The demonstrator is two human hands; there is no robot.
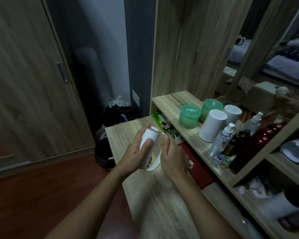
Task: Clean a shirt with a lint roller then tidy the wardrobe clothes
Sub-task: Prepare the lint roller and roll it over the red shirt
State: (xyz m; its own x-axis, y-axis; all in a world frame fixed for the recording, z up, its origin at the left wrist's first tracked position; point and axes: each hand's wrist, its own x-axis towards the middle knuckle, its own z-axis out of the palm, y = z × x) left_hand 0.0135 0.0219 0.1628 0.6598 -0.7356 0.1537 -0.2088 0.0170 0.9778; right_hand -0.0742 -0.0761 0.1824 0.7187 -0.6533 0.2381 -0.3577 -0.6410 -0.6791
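Two bare forearms reach forward over the table (154,200), a light wood-grain slab with a straight edge.

**Roller.** The lint roller (149,135) is held above the table's middle, clear of the top. It is one plain white cylinder, smooth and matt, tilted with its upper end away from the person. A ragged peeled edge stands off its upper end. A white band (155,163) curves from the lower end to behind the right hand.

**Grip.**
- The left hand (137,152) wraps the roller's barrel, with the fingers curled round it and the thumb on its face.
- The right hand (173,157) pinches the peeled edge narrowly between thumb and fingertips.

**Right of the table.**
- One flat red slab (198,167) lies on the table under a wood shelf (164,102).
- On the shelf stand:
  - one translucent green jar (190,116) with a flat lid;
  - one white matt cylinder (212,125);
  - one clear spray bottle (223,140);
  - one brown bottle (235,144) holding thin sticks;
  - one glossy dark red bottle (255,145).
- The mirror (259,54) behind repeats the jar, cylinder and spray bottle.

**Left of the table.** One round black bin (103,155) stands on the reddish floor at the table's far corner.

**Beyond the table.** A wood wardrobe door (24,83) carries one recessed metal handle (62,73). Dark bags are heaped on the floor in the gap beside it.
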